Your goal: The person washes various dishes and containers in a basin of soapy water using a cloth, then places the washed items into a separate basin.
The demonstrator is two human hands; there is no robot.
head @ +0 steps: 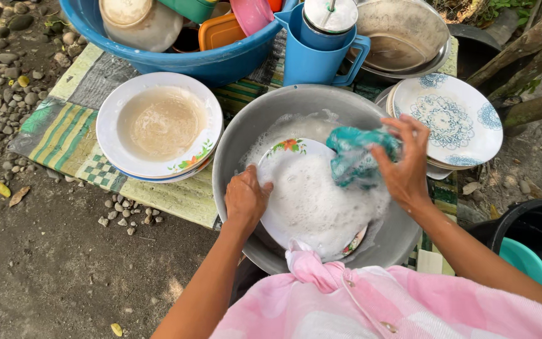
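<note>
Head view: soapy plate scrubbed in metal basin

Far left, gravel and dirt ground, then a striped mat [64,135] under everything. On the mat, a stack of white plates [111,135], top one holding cloudy brown water. Behind it, a blue tub [221,63] full of bowls and lids. A blue jug [312,59] with a metal lid stands beside the tub.

Centre: big metal basin [239,135] with suds. Left hand [244,198] is clamped on the left rim of a white flowered plate [308,201], which sits tilted inside the basin and is covered in foam. Right hand [404,166] has its fingers closed on a teal cloth [356,157], pressed to the plate's upper right edge.

Right: patterned blue-and-white plates [450,119] stacked just beside the basin, a steel bowl [403,34] behind them, and a black bucket [534,226] at the lower right.

Risks, as a judgement: the plate is slick with soap and held by one rim only, so hard scrubbing could twist it loose and knock it against the basin. The right elbow works near the patterned stack, so a wide stroke could nudge it. The water-filled plate on the left could slop if bumped.
</note>
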